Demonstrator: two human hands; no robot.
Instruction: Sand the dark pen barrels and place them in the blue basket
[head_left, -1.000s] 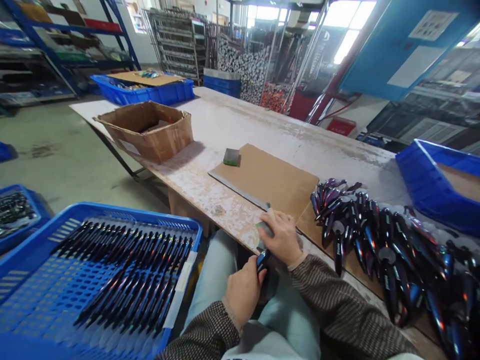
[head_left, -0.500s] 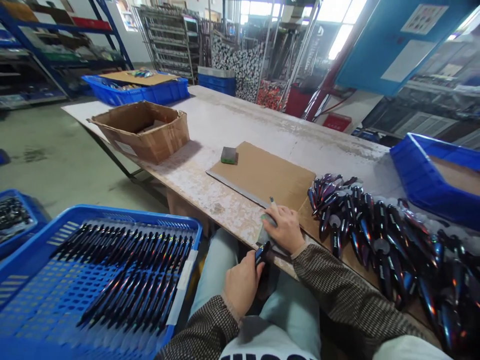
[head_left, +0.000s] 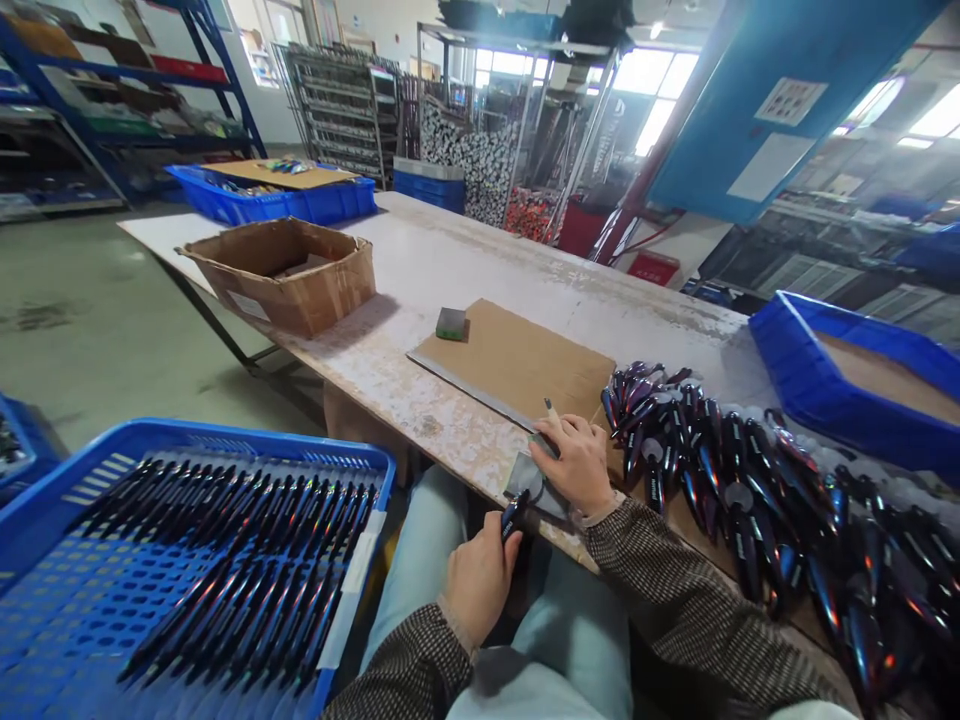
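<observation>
Right, from here I read the left hand (head_left: pixel 480 585) clenched around a dark pen (head_left: pixel 514 515), lower centre of the frame. The right hand (head_left: pixel 577 465) lies on a grey flat piece (head_left: pixel 534 487) at the table edge (head_left: pixel 465 455); I cannot tell whether it grips. A heap of pens (head_left: pixel 720 480) sits just right; a blue crate (head_left: pixel 225 433) of pens, lower left.

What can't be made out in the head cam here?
All in the head view:
Left hand hides most of the pen it grips.
Right hand covers part of the flat grey piece; material unclear.
Blue crate of pens cut off by bottom edge.
Pen pile cut off by right edge.
</observation>
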